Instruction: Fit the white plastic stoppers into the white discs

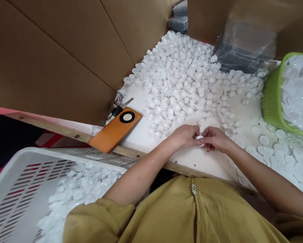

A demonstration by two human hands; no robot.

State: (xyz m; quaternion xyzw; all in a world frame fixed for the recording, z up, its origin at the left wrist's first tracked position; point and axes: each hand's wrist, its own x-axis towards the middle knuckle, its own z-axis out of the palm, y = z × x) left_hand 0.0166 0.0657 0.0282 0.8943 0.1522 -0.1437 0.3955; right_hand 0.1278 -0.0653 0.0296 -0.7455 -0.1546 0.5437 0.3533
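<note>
My left hand [186, 135] and my right hand [216, 139] meet over the white table [192, 158] near its front edge. Together they pinch one small white plastic cap [199, 138] between the fingertips. Just beyond the hands lies a big heap of small white cup-shaped caps [184, 81]. Flat white discs [280, 148] are scattered to the right of my right hand.
A green basket [270, 101] full of white discs stands at the right. A white crate [20, 182] holding assembled white pieces sits low at the left. An orange phone [115, 130] and keys [117, 106] lie at the table's left. Cardboard walls [65, 50] close the back.
</note>
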